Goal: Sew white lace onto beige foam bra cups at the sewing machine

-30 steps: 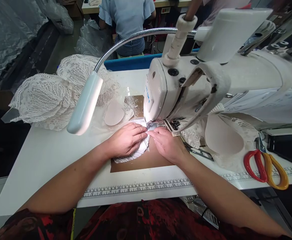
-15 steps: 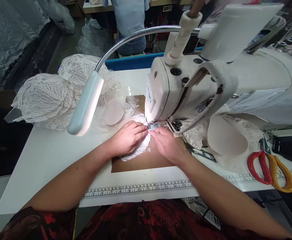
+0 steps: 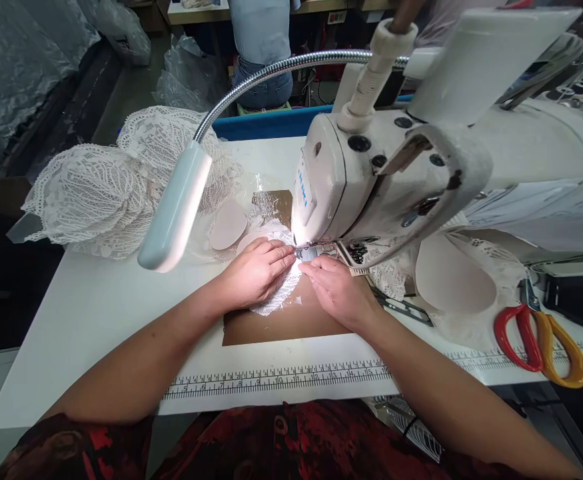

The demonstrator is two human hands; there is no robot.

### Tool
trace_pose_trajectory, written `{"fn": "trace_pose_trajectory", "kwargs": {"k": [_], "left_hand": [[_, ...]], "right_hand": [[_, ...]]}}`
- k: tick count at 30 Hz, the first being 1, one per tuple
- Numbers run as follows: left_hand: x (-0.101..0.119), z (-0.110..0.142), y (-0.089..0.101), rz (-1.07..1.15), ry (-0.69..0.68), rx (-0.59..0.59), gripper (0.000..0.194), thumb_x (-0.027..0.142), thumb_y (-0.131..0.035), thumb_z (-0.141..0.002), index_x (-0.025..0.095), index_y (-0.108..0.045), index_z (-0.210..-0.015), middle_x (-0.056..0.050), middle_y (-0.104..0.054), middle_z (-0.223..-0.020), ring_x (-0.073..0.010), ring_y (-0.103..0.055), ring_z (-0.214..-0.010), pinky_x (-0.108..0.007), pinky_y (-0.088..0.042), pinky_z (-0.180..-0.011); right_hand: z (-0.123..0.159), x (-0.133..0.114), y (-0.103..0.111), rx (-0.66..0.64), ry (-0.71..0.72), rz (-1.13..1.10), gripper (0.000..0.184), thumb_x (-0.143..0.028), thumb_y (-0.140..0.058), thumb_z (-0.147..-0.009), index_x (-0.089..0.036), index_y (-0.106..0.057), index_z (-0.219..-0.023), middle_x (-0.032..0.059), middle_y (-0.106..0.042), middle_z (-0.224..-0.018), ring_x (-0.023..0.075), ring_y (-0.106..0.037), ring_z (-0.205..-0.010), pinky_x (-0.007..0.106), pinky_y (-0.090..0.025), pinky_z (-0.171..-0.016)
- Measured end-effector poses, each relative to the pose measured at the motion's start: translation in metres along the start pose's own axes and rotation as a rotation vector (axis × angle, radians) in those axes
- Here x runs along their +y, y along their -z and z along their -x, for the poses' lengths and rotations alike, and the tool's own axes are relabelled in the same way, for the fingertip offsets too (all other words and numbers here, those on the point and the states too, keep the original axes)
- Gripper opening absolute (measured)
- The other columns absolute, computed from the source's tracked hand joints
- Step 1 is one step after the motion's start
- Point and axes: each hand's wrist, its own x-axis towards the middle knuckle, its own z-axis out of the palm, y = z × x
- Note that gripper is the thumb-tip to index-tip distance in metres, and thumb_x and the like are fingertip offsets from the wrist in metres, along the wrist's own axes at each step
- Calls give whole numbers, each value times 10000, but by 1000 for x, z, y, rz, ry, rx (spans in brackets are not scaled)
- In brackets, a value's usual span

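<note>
A white lace piece [image 3: 282, 292] lies under the needle area of the sewing machine [image 3: 321, 180], its edge at the presser foot. My left hand [image 3: 258, 273] rests flat on top of it, fingers stretched toward the foot, covering much of the lace. On the other side of the needle, my right hand [image 3: 338, 287] has its fingers curled, with thumb and forefinger closed at the lace's right edge. Its grip is partly hidden. A smooth beige cup [image 3: 229, 225] sits just beyond my left hand.
Stacked lace cups [image 3: 91, 193] fill the table's left. A lamp [image 3: 174, 210] on a bendy neck hangs over it. On the right lie red-and-orange-handled scissors [image 3: 541, 340], thread snips [image 3: 404, 308] and another beige cup [image 3: 454, 277]. A ruler strip [image 3: 281, 380] runs along the front edge.
The lace piece has turned and moved slightly away from me under my left hand, its lower edge now farther forward. Both hands stay close to the needle; the view has shifted slightly.
</note>
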Motion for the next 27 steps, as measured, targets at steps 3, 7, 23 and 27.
{"fn": "trace_pose_trajectory", "kwargs": {"k": [3, 7, 23, 27], "left_hand": [[-2, 0, -1, -15, 28, 5, 343, 227, -431, -933, 107, -569, -1224, -143, -606, -1243, -280, -538, -1115, -479, -428, -954], [-5, 3, -3, -33, 34, 18, 346, 237, -431, -932, 128, -562, -1234, -142, -603, -1242, -280, -538, -1111, -479, -423, -945], [-2, 8, 6, 53, -81, -63, 358, 306, -482, -911, 116, -574, -1200, -164, -563, -1279, -283, -507, -1159, -477, -406, -983], [-2, 8, 4, 58, -92, -53, 319, 222, -448, -924, 116, -576, -1197, -145, -599, -1240, -259, -527, -1137, -454, -432, -962]], "right_hand": [[-1, 1, -2, -20, 3, -7, 364, -153, -455, -873, -232, -659, -1165, 65, -645, -826, 198, -559, -781, 322, -466, -722], [-1, 1, -1, -15, -15, 3, 385, -133, -456, -867, -240, -647, -1183, 73, -651, -901, 207, -570, -831, 334, -471, -757], [1, -4, 8, 0, 6, 26, 346, -156, -436, -879, -233, -655, -1135, 71, -655, -983, 204, -571, -880, 314, -468, -755], [0, -8, 10, -49, 14, 61, 335, -158, -438, -876, -238, -668, -1105, 68, -634, -913, 195, -553, -819, 296, -441, -696]]}}
